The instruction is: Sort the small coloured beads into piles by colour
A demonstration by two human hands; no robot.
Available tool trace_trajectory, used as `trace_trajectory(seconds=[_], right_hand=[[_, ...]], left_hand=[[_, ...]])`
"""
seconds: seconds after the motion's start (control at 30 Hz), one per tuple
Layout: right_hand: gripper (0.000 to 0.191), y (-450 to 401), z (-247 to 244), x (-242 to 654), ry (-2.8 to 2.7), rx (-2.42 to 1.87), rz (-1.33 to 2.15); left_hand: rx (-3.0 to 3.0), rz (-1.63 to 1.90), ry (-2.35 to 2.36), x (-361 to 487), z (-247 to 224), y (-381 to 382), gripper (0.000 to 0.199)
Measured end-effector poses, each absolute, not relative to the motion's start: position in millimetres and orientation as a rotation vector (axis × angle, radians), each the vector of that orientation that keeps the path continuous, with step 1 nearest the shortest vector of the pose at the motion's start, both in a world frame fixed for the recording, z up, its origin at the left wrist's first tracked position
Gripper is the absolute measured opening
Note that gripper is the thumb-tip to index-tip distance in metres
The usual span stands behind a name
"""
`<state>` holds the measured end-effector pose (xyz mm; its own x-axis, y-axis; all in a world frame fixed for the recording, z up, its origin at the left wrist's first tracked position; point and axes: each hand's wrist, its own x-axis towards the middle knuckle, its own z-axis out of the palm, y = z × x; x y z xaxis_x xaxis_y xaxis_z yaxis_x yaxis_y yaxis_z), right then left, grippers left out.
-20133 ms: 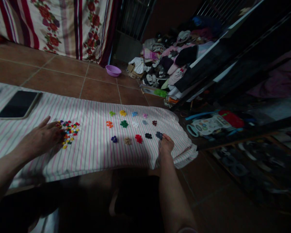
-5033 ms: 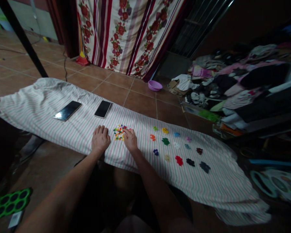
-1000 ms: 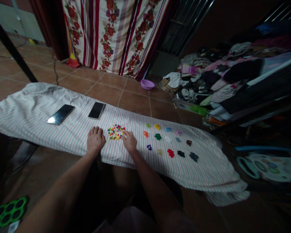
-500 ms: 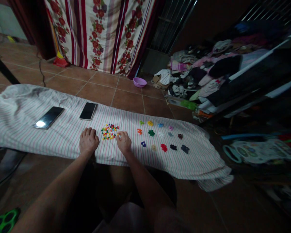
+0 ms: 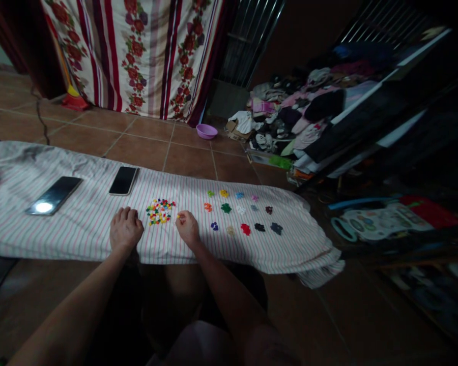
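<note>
My left hand (image 5: 125,227) rests palm down on the striped cloth (image 5: 91,231), its fingers curled in, with nothing seen in them. To its right lies a mixed cluster of small multicoloured pieces (image 5: 160,211), perhaps beads. Just right of that cluster, my right hand (image 5: 188,227) pinches a small yellow piece (image 5: 178,217) between thumb and fingertips. Farther right are rows of small single-colour piles, among them an orange pile (image 5: 208,207), a dark green pile (image 5: 226,208), a yellow pile (image 5: 224,193), a red pile (image 5: 245,230) and a black pile (image 5: 259,227).
Two phones, one larger (image 5: 55,195) and one smaller (image 5: 123,180), lie on the cloth at the left. Beyond the table a purple basin (image 5: 206,132) stands on the tiled floor, before a floral curtain (image 5: 137,56). Heaped clothes (image 5: 290,109) fill the right background.
My view has shifted, so the scene sits farther left. My right hand has moved slightly away from the mixed cluster with the yellow piece pinched. The left hand stays resting on the cloth.
</note>
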<state>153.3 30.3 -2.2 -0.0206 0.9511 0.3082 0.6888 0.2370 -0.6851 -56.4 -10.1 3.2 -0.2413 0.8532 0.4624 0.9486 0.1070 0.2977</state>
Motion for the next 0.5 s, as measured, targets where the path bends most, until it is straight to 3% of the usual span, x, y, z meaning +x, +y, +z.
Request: trace_trajectory(seconds=[0.27, 0.5], right_hand=[[0.02, 51.7, 19.0, 198.6, -1.746, -1.486, 0.573], [0.021, 93.5, 37.4, 264.7, -1.666, -1.628, 0.369]], left_hand=[[-1.844, -0.885, -2.201, -56.4, 3.2, -9.9, 0.037], [-1.845, -0.816, -2.23, -54.0, 8.3, -11.5, 0.036]])
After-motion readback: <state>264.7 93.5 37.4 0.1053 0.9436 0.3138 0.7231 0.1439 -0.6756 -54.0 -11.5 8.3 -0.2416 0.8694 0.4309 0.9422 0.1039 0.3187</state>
